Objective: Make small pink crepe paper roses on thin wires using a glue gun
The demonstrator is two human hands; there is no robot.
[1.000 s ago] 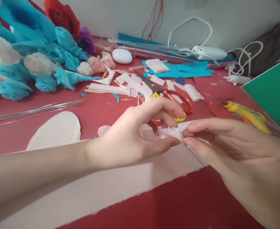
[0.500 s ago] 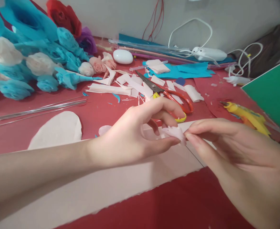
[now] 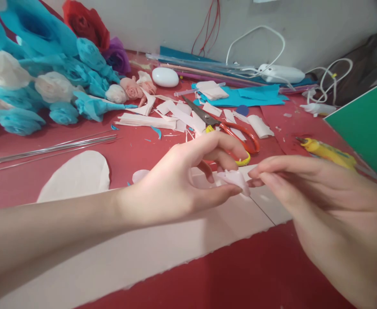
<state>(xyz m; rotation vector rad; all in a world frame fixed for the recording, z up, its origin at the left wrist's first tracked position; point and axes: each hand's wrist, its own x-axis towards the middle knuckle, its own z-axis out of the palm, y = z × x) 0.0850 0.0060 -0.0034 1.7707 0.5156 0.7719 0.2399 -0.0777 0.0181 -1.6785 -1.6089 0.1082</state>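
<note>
My left hand (image 3: pixel 194 176) has its thumb and fingers curled round a small rolled piece of pale pink crepe paper (image 3: pixel 235 179), gripping it at the lower edge. Close against the right side of this roll are the fingertips of my right hand (image 3: pixel 304 193). Its thumb and index finger are pressed together, and whether they pinch any paper is hidden. Beneath both hands lies a long pale pink paper strip (image 3: pixel 162 253), crossed by a thin dark line on the right. Just behind my left fingers rest red-handled scissors (image 3: pixel 239 135).
Blue, white and red paper flowers (image 3: pixel 59 86) crowd the back left. Metal wires (image 3: pixel 66 148) and a pink paper oval (image 3: pixel 79 176) lie at left. Paper scraps (image 3: pixel 175 116) spread across the middle. A yellow glue gun (image 3: pixel 326 152) and green board (image 3: pixel 368 128) are at right.
My right thumb has drawn back slightly from the paper roll, and the right hand has shifted a little. My left hand keeps its hold almost unmoved.
</note>
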